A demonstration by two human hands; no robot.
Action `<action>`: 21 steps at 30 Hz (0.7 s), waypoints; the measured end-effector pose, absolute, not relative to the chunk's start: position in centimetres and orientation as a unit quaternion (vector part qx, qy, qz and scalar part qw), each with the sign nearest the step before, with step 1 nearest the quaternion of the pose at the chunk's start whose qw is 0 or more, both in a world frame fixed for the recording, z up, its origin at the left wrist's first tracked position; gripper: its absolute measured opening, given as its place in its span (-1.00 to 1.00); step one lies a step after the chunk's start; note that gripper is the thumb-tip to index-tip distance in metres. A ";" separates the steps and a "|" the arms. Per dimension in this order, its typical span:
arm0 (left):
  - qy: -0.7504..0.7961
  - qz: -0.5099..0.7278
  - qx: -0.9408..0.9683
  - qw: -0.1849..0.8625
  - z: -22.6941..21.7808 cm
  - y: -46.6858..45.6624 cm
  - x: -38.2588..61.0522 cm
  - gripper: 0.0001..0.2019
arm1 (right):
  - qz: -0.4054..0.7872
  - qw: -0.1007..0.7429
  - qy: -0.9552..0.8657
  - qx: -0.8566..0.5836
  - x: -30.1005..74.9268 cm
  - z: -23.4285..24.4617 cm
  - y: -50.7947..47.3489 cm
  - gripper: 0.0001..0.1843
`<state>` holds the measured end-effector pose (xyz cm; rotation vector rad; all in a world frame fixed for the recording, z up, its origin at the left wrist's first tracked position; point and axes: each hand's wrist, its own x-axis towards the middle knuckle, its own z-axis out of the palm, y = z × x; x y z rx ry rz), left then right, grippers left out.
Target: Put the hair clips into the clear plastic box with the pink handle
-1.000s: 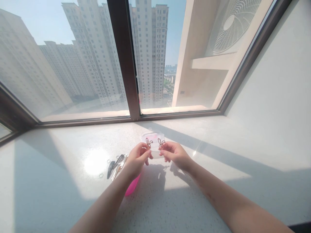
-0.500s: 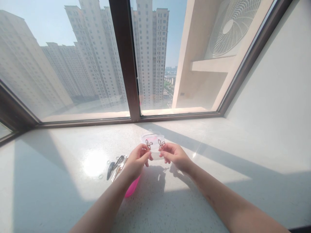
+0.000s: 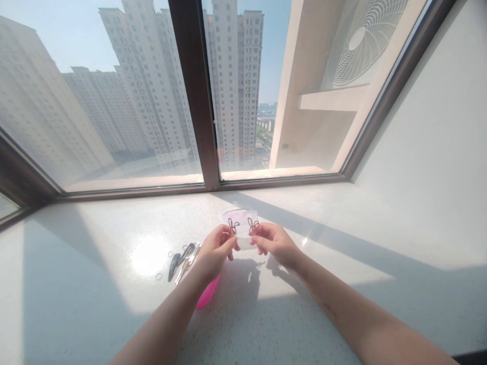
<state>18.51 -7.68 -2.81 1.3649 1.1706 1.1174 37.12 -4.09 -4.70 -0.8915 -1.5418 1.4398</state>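
Observation:
My left hand (image 3: 220, 244) pinches a dark hair tie (image 3: 232, 224) with rabbit-ear loops between thumb and fingers. A matching hair tie (image 3: 251, 223) is pinched the same way in my right hand (image 3: 274, 243). Both are held up side by side, a small gap apart, in front of a clear plastic container (image 3: 242, 215) with some pink in it. Part of a bright pink object (image 3: 207, 294) shows below my left wrist; the forearm hides the rest. Black hair clips (image 3: 174, 266) and pale slender pieces (image 3: 187, 264) lie left of that hand.
Small thin rings (image 3: 159, 277) lie on the pale speckled sill (image 3: 95, 314) beside the clips. Behind the container runs a brown window frame (image 3: 160, 191), with tall buildings outside. A white wall (image 3: 426, 162) borders the right side. Bright sunlight glares on the left part of the sill.

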 end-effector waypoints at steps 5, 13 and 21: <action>0.485 0.458 0.561 0.490 -2.8 -7.8 18.5 -0.89 | 0.573 0.410 -0.614 -0.356 37.1 -4.7 -4.1 -0.80; 0.483 0.456 0.565 0.489 -2.9 -7.7 18.5 -0.91 | 0.570 0.410 -0.618 -0.355 37.1 -4.7 -4.1 -0.81; 0.482 0.449 0.573 0.487 -3.0 -7.7 18.5 -0.91 | 0.567 0.409 -0.618 -0.359 37.1 -4.5 -4.2 -0.82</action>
